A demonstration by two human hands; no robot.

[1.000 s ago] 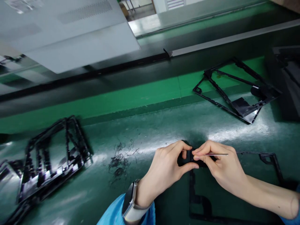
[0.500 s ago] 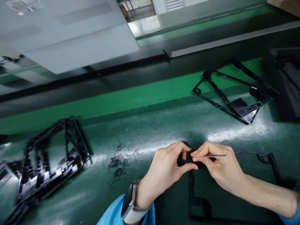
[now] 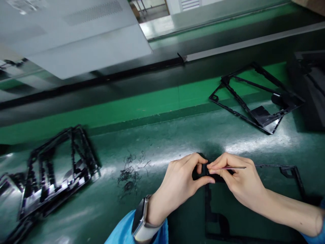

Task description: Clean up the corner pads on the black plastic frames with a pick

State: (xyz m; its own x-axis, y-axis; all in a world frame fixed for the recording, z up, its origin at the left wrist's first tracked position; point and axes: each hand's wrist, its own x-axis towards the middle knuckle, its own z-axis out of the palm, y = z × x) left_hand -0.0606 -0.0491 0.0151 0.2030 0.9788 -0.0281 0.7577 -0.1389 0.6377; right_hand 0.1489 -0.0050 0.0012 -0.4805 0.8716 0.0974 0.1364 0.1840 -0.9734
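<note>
A person's left hand (image 3: 182, 178) is gripping the dark upper-left corner of a thin rectangular black frame (image 3: 223, 225), thumb and fingers curving around it, while the right hand (image 3: 237, 174) is pinching a slim, metallic-looking tool (image 3: 235, 167) against that corner, its working tip being hidden by the fingertips. The frame is lying below the hands on a smooth, glossy green bench (image 3: 157, 137), its narrow bars carrying a rounded tab at lower left. Wiry black shavings (image 3: 129, 176) are curling in a loose tangle beside the left hand. A stack of slender black frames (image 3: 84, 149) is gleaming at far left, and two overlapping frames (image 3: 261, 115) are resting at an angle at upper right. A watch (image 3: 139, 213) is circling the left wrist above a blue fabric sleeve (image 3: 123, 230).
</note>
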